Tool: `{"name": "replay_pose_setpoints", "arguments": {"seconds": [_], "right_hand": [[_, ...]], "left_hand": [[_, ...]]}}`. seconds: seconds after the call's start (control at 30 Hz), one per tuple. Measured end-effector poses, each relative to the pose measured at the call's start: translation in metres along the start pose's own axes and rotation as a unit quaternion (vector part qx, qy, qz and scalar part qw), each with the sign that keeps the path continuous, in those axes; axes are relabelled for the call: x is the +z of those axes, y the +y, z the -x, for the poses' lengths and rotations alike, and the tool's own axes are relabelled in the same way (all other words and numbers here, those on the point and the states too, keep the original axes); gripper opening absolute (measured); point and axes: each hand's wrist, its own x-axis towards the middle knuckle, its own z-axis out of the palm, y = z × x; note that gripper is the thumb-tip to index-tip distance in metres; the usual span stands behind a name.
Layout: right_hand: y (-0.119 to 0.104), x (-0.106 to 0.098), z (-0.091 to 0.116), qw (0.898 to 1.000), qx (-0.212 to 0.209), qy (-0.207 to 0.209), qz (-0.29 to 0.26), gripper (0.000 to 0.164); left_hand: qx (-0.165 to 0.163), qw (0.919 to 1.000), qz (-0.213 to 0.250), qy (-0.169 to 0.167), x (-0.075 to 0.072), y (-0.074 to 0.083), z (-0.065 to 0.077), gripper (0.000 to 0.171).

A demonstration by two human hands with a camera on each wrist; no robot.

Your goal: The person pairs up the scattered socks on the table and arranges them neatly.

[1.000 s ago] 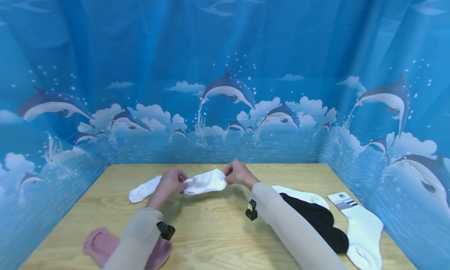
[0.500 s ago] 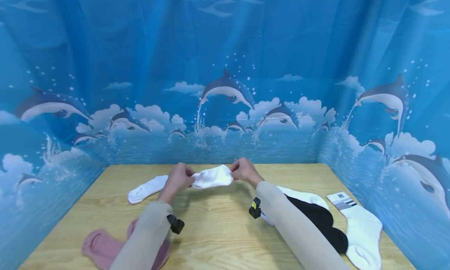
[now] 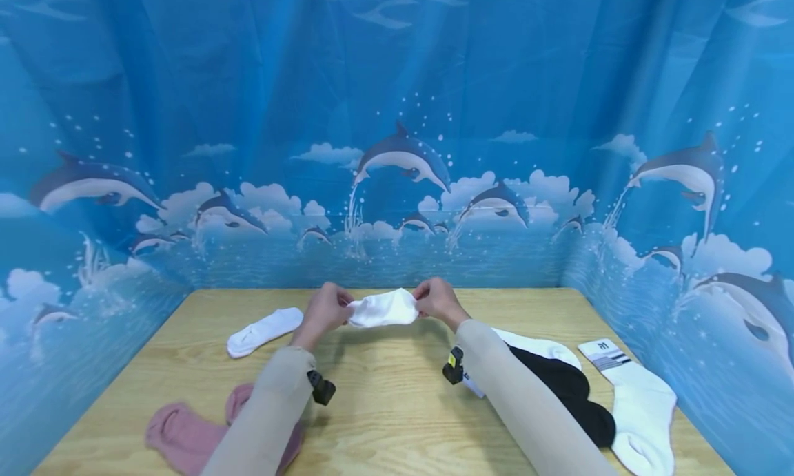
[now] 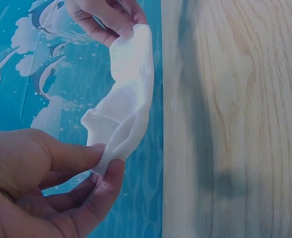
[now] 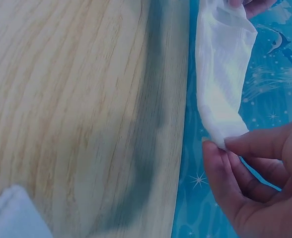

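Note:
A short white sock (image 3: 383,308) is stretched between both hands above the far part of the table. My left hand (image 3: 327,306) pinches its opening end between thumb and fingers; in the left wrist view the sock (image 4: 128,94) gapes a little beside that thumb. At the other end, my right hand (image 3: 438,301) pinches the toe, and the right wrist view shows the tip of the sock (image 5: 220,99) between thumb and forefinger. A second short white sock (image 3: 263,331) lies flat on the table just left of my left hand.
Pink socks (image 3: 186,435) lie at the front left, partly under my left sleeve. On the right are black socks (image 3: 558,386), a white sock (image 3: 552,348) behind them and a striped-cuff white sock (image 3: 642,407). A blue dolphin curtain (image 3: 397,187) surrounds the wooden table (image 3: 384,407).
Both hands have moved right and slightly farther away, carrying the stretched white sock. More of the second white sock and of the pink socks now shows.

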Motion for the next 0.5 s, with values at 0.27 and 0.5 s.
{"name": "replay_pose_setpoints", "arguments": {"seconds": [0.27, 0.5], "right_hand": [[0.003, 0.0, 0.0, 1.0, 0.014, 0.013, 0.01, 0.019], [0.009, -0.001, -0.005, 0.999, 0.035, 0.02, 0.018, 0.025]], "left_hand": [[-0.002, 1.0, -0.004, 0.001, 0.008, 0.004, -0.008, 0.023], [-0.009, 0.9999, -0.007, 0.006, 0.014, 0.006, -0.015, 0.022]]}}
